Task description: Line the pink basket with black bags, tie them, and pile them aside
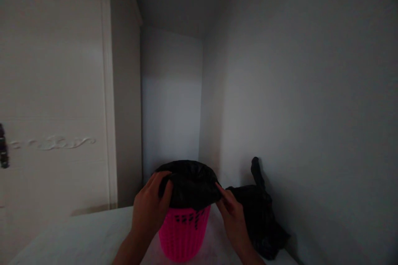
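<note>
A bright pink plastic basket (183, 236) with slotted sides stands upright on a pale surface. A black bin bag (192, 188) lines it and is folded down over the rim. My left hand (152, 198) grips the bag at the left of the rim, thumb inside and fingers over the outer edge. At the right of the rim, my right hand (230, 209) pinches the bag's edge, some of its fingers hidden behind the basket. The bottom of the basket's inside is out of sight.
A filled, tied black bag (259, 219) rests to the right, against the wall (295, 112). On the left stands a white wardrobe (56, 70) with a carved scroll and a dark handle (3, 147). Beneath everything is a white-covered surface (81, 240).
</note>
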Demonstrator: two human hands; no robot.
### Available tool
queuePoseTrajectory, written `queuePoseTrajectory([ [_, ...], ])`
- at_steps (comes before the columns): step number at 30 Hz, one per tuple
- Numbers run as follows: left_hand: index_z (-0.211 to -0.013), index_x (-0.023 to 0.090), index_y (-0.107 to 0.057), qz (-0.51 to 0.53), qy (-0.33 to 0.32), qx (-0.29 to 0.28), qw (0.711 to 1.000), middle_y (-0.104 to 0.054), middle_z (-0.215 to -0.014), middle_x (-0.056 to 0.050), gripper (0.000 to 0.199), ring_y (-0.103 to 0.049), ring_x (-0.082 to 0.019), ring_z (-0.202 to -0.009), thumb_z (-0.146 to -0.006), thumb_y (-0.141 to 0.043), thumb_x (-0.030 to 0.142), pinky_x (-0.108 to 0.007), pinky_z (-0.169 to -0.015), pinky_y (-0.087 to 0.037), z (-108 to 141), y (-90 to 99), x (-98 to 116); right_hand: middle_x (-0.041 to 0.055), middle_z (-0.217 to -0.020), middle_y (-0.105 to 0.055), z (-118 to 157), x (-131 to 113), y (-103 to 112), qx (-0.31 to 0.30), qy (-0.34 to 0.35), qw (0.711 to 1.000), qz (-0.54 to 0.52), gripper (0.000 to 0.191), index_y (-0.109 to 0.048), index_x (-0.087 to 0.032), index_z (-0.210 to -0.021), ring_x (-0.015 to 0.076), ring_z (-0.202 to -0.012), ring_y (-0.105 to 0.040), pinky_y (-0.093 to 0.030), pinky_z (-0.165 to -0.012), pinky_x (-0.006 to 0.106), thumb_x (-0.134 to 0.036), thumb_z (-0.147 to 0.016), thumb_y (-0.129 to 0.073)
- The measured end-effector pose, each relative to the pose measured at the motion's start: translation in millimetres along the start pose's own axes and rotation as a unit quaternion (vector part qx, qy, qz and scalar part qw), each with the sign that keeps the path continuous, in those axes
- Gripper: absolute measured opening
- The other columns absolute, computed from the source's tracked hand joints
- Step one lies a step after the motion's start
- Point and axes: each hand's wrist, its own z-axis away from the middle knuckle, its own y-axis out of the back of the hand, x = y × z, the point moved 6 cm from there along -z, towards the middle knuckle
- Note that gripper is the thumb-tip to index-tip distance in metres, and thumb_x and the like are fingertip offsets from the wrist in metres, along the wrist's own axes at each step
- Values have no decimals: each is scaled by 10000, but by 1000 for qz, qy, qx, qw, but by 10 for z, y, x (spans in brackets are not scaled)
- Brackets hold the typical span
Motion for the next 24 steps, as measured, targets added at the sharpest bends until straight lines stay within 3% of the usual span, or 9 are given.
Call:
queuePoseTrajectory([
  [3,-1248,258,-646,35,-3,-47,998,-761,-1205,-66,363,-738,-258,-1118,-1025,-388,383,-438,-974,-589,0,-51,-6,97,-1172,-783,-53,-39,26,-8,0,1000,2,389,-778,-294,-1255,239,-984,-720,-582,-902,371,-477,-923,-689],
  [6,-1367,236,-577,66,-11,-73,995,-688,-1381,-99,434,-654,-242,-1300,-1055,-308,373,-487,-1131,-516,36,-86,-24,91,-1099,-795,-122,-76,50,-22,-6,1000,-6,341,-817,-278,-1167,254,-983,-718,-572,-885,369,-455,-909,-682],
  [11,-1434,239,-510,79,-30,-83,993,-574,-1526,-113,441,-522,-230,-1449,-1073,-289,363,-528,-1238,-400,89,-85,-23,33,-755,-712,-291,-168,79,-14,-30,999,4,311,-801,-204,-980,207,-724,-643,-515,-649,292,-470,-889,-667],
  [17,-1548,267,-346,20,-34,-56,998,-550,-1528,-131,532,-572,-267,-1403,-1041,-452,387,-546,-1184,-466,136,-16,-150,-74,-532,-519,-713,-286,37,-27,-63,997,-19,366,-605,-233,-932,129,-421,-420,-309,-407,230,-574,-976,-480],
  [20,-1528,262,-375,-3,-26,-60,998,-574,-1494,-126,535,-633,-277,-1330,-1021,-489,390,-529,-1131,-519,138,27,-259,-75,-542,-525,-1033,-324,-2,-53,-38,996,55,384,-578,-239,-967,138,-398,-466,-337,-402,243,-587,-986,-417],
  [24,-1405,245,-519,-33,9,-56,998,-674,-1340,-112,443,-713,-296,-1162,-1016,-471,451,-534,-1021,-579,105,100,-404,-35,-591,-593,-1430,-270,-154,-103,-13,982,156,405,-595,-242,-866,146,-421,-540,-437,-478,270,-553,-1004,-376],
])
